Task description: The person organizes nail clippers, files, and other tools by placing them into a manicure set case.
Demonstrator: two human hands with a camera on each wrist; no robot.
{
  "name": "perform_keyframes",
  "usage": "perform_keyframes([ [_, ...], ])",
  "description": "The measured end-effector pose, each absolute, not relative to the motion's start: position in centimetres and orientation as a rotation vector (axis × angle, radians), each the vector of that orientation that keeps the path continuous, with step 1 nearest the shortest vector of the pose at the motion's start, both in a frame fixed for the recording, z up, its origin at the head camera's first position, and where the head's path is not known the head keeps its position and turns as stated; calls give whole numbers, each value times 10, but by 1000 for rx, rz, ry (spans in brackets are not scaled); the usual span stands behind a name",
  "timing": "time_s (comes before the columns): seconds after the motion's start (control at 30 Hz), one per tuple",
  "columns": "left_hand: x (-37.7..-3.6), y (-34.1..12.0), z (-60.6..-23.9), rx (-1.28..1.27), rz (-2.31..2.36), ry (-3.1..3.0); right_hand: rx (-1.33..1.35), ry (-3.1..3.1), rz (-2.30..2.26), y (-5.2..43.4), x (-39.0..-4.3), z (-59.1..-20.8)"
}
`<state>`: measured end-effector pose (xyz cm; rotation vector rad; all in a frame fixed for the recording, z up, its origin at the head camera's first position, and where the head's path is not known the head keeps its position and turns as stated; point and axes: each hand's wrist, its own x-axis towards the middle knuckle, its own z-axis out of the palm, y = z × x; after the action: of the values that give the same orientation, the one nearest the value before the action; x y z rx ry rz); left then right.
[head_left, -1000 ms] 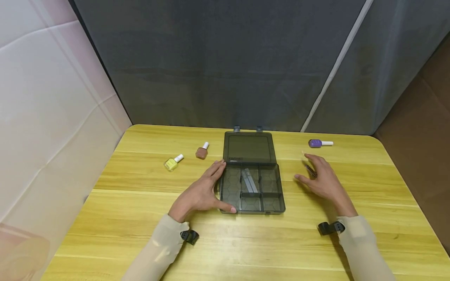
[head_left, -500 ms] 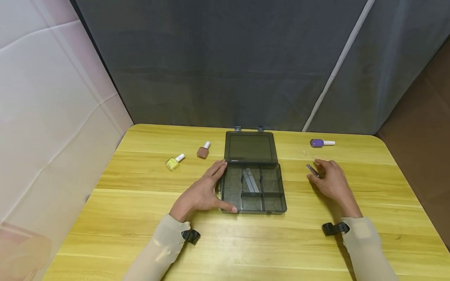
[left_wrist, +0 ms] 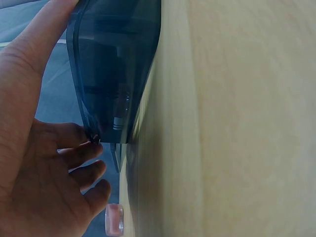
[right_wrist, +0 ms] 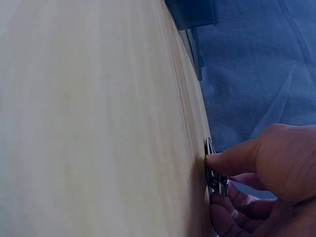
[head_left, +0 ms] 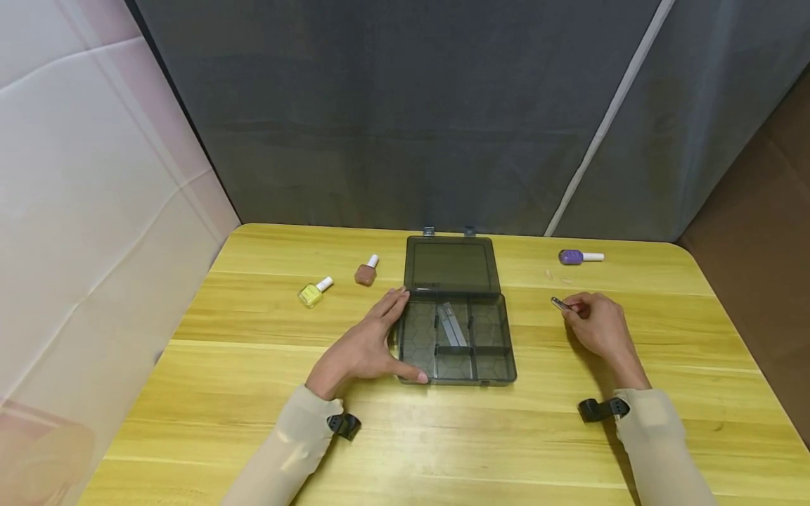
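On the left side of a dark see-through compartment box [head_left: 455,369], my left hand [head_left: 357,348] holds it between thumb and fingers. The thumb lies at the near edge; the fingers touch the far left corner [left_wrist: 94,137]. The lid [head_left: 452,264] is folded back flat. Two slim grey strips [head_left: 452,325] lie slanted in an upper middle compartment. To the right of the box, my right hand [head_left: 598,323] pinches a small metal nail clipper [head_left: 559,303] between thumb and fingers, at the tabletop. In the right wrist view, the fingers partly cover the nail clipper [right_wrist: 217,182].
A yellow nail polish bottle [head_left: 311,295] and a brown one [head_left: 365,273] lie left of the box. At the back right lies a purple nail polish bottle [head_left: 571,257]. Tiny clear pieces [head_left: 548,275] are near it. Grey fabric [head_left: 405,126] hangs behind the table.
My right hand has moved slightly right and its fingers have closed on the nail clipper, which lay between them before. The left hand stays on the box.
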<state>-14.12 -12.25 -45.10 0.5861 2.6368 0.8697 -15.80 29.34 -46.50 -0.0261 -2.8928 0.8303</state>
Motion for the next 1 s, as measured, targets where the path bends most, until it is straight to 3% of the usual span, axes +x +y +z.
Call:
perform_keyframes([
  [1.0,-142,-123,-450,586,878,2636,91,-2806,1020,263,-155,-462],
])
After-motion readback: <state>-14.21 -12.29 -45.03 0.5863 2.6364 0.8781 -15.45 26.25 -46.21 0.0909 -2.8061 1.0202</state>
